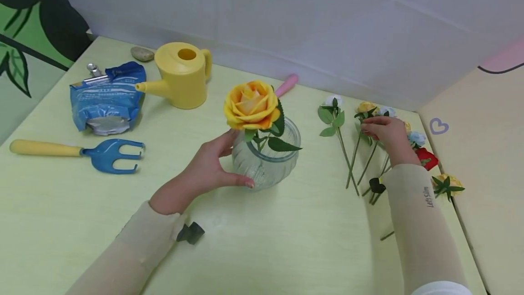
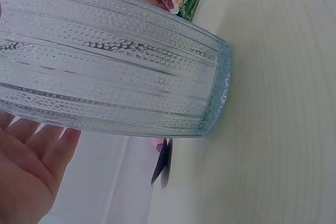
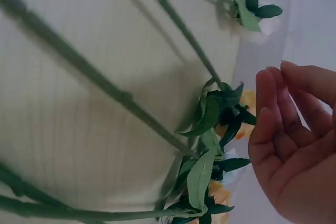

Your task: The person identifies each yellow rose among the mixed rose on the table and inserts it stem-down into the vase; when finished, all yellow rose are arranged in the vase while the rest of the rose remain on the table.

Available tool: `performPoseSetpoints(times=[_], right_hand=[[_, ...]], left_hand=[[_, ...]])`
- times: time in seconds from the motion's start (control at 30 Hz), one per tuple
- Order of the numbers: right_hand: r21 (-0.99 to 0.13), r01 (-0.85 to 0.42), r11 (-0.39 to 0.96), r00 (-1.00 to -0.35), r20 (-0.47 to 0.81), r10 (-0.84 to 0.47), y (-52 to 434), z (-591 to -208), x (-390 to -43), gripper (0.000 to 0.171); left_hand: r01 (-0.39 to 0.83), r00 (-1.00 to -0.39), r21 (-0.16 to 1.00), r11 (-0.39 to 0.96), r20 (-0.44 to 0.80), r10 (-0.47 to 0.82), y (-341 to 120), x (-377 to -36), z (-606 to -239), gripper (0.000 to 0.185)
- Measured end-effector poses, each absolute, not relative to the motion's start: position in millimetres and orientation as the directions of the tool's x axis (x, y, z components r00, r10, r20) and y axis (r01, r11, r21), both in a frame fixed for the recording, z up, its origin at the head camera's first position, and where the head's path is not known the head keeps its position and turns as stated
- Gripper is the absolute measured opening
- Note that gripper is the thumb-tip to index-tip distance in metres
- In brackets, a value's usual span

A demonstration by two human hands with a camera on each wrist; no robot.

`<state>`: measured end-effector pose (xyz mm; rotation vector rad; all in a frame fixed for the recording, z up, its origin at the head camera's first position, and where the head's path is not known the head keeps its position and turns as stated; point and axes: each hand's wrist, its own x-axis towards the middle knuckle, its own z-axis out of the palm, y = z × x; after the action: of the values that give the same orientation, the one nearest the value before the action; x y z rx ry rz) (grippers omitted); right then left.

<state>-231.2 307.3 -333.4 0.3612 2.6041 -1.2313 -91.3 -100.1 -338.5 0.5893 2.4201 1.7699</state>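
Observation:
A ribbed clear glass vase [image 1: 266, 167] stands on the table with one large yellow rose [image 1: 251, 105] in it. My left hand [image 1: 206, 163] holds the vase from its left side, thumb in front and fingers behind; the left wrist view shows the bumpy glass [image 2: 121, 66] close up. On the right, my right hand [image 1: 386, 133] hovers over loose artificial flowers, near a yellow flower [image 1: 365, 107]. In the right wrist view its bent fingers [image 3: 289, 114] come close together beside the flower heads, with nothing seen between them. A white flower [image 1: 332, 102] lies left of that hand.
A yellow watering can [image 1: 184, 81], a blue clipped bag [image 1: 108, 99] and a stone [image 1: 142, 54] stand at the back left. In front lies a blue hand fork [image 1: 112, 156]. A pink handle [image 1: 287, 85] shows behind the vase. Red [image 1: 426, 158] and yellow flowers [image 1: 448, 185] lie near the right edge.

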Motion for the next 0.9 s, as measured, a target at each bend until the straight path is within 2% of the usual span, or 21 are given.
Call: performPoseSetpoints(times=[0.1,0.3,0.63,0.9], right_hand=[[-0.645,0.328,0.691,-0.931,-0.344,0.121,312,-341,-234,0.045],[-0.602,0.370,0.707,-0.900,-0.420,0.114,316,-352,-238,0.042],[-0.621,0.403,0.672,-0.886,-0.448,0.118,315,-364,-239,0.042],[-0.728,0.457,0.511,-0.873,-0.476,0.103,318,-362,-227,0.048]], left_hand=[[0.253,-0.923,0.933,0.256,0.154,0.352,-101,-91,-338,0.096],[0.259,-0.921,0.934,0.245,0.163,0.353,-100,-91,-339,0.095],[0.287,-0.918,0.925,0.248,0.191,0.347,-101,-91,-340,0.096],[0.288,-0.920,0.924,0.253,0.193,0.341,-102,-90,-339,0.096]])
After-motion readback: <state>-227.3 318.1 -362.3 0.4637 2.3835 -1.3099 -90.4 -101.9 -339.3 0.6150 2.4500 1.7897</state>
